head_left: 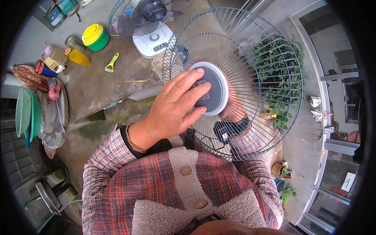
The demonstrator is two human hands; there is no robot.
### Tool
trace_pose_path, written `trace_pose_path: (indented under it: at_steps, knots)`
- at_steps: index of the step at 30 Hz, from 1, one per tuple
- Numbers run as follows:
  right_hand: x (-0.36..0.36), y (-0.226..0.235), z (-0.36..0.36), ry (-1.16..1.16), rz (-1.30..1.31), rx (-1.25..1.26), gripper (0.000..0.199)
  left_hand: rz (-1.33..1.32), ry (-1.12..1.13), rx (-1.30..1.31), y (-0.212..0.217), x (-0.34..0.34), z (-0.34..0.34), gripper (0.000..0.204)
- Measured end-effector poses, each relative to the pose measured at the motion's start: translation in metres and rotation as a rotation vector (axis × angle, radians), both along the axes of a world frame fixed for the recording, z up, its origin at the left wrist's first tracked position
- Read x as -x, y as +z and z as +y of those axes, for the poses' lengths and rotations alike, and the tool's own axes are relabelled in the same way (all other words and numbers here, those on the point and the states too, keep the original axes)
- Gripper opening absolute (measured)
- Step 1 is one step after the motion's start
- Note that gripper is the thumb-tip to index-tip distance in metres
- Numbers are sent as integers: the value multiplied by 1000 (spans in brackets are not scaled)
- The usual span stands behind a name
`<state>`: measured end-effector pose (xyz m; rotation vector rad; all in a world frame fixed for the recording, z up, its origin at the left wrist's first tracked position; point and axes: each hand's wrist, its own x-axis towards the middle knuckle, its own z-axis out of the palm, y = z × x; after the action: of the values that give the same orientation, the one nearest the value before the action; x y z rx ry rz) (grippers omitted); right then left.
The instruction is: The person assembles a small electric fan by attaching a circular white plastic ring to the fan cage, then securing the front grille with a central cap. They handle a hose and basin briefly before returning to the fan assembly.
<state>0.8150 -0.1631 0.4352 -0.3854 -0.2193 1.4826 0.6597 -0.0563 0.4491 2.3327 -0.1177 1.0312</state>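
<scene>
A grey wire fan guard [174,55] is tilted up in front of me, with a round grey centre cap [214,98] edged in white. My left hand [174,98] lies on the cap, fingers stretched apart and fingertips touching its face. Behind the wires, my right hand [234,107] holds the guard from the back at its middle; its fingers are partly hidden by the cap and show only as skin between the wires. A dark watch sits on that wrist. Beyond the guard, the fan [150,35] stands with a white base and dark blades.
A concrete ledge [92,94] carries a green peeler [112,62], a thin stick [133,81], a yellow-lidded green tub [95,37] and a yellow cup [79,58]. Green baskets [35,113] stand at the left. Leafy plants [270,66] grow behind the guard, beside glazed doors [333,164].
</scene>
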Motion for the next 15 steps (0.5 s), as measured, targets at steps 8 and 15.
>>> trace_pose_path:
  at_steps: [8, 15]
  knots:
    - [3, -12, -4, -96, -217, 78, 32, 11, -24, -3, -3, 2, -2, 65]
    - [14, -7, -2, -182, -159, 207, 33, 69, -31, -35, -2, 6, -2, 67]
